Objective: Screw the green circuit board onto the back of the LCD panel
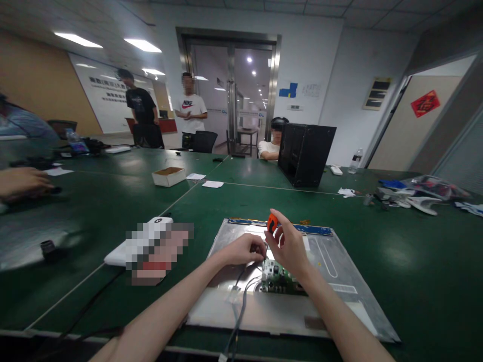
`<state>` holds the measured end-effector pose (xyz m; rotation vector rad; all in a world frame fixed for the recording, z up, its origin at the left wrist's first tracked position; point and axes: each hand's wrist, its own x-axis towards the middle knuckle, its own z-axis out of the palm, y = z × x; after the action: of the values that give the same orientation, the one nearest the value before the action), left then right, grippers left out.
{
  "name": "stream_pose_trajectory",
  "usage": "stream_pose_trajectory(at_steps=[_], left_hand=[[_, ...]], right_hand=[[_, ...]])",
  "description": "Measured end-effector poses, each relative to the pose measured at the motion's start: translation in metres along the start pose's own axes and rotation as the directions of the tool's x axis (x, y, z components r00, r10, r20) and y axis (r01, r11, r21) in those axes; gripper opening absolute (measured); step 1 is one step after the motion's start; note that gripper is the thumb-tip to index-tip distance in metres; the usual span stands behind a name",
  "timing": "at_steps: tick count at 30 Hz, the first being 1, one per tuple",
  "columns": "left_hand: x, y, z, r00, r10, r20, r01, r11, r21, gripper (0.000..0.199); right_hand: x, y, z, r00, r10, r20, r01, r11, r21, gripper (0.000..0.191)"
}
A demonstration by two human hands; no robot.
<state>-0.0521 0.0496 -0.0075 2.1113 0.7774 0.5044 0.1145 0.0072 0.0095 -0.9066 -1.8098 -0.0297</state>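
Observation:
A flat metal display panel [339, 261] lies on the green table, with a blue strip board [317, 230] along its far edge. On its middle sits a green circuit board [275, 276], partly covered by my right forearm. My right hand [289, 244] is closed round an orange and black screwdriver handle [272, 222], whose thin shaft points down at the board. My left hand [249, 249] is closed at the board's far left corner, and what its fingertips hold is too small to make out. Dark cables [243, 304] run from the board toward the near edge.
White device [116, 254] and a partly blurred flat item lie left of the panel. Farther off are an open box [169, 177], a black computer case [307, 155], a bottle [355, 161] and plastic bags [433, 186]. Another person's hand [26, 183] rests at far left; several people are beyond.

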Motion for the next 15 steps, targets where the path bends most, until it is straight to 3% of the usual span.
stream_pose_trajectory(at_steps=[15], left_hand=[[0.0000,0.0006,-0.0018,1.000,0.004,0.000,-0.004,1.000,0.031,0.007]], right_hand=[[0.0020,0.0004,-0.0014,0.999,-0.021,-0.029,0.021,1.000,-0.005,0.040]])
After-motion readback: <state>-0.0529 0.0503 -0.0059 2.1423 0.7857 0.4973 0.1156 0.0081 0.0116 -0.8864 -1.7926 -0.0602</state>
